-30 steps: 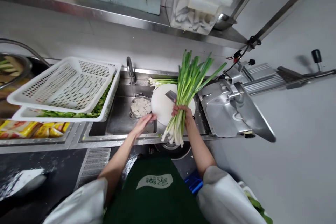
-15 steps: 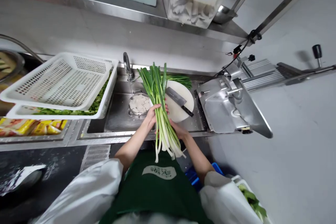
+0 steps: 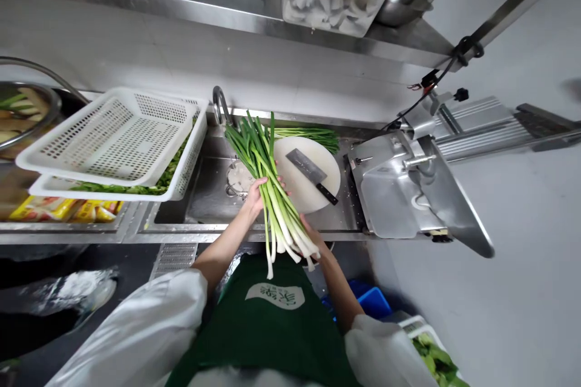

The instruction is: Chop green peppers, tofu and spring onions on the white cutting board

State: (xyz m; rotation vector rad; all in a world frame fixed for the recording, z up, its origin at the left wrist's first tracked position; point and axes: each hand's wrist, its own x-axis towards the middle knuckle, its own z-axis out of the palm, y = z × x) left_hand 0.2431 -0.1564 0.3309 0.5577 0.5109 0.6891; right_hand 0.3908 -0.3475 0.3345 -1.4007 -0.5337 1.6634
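A large bunch of green onions (image 3: 272, 193) hangs over the front of the sink, green tops pointing away and white ends towards my apron. My left hand (image 3: 258, 193) is wrapped round its middle. On the right side, my right hand (image 3: 311, 231) touches the bunch near the white ends, its fingers mostly hidden behind the stalks. Behind the bunch, a cleaver (image 3: 306, 167) lies on a round white cutting board (image 3: 327, 157). More green onions (image 3: 318, 135) lie along the board's far edge. A round strainer with white pieces (image 3: 239, 176) sits in the sink, partly covered.
A faucet (image 3: 220, 103) rises behind the sink. White perforated baskets (image 3: 136, 133) with leafy greens stand left. A metal slicer (image 3: 390, 193) is at the right. Overhead runs a steel shelf (image 3: 204, 15). A person's foot shows at lower left.
The tops of the bunch have swung left, and my left hand has moved slightly left. The view has shifted a little. A person's foot and leg have come further into view at lower left.
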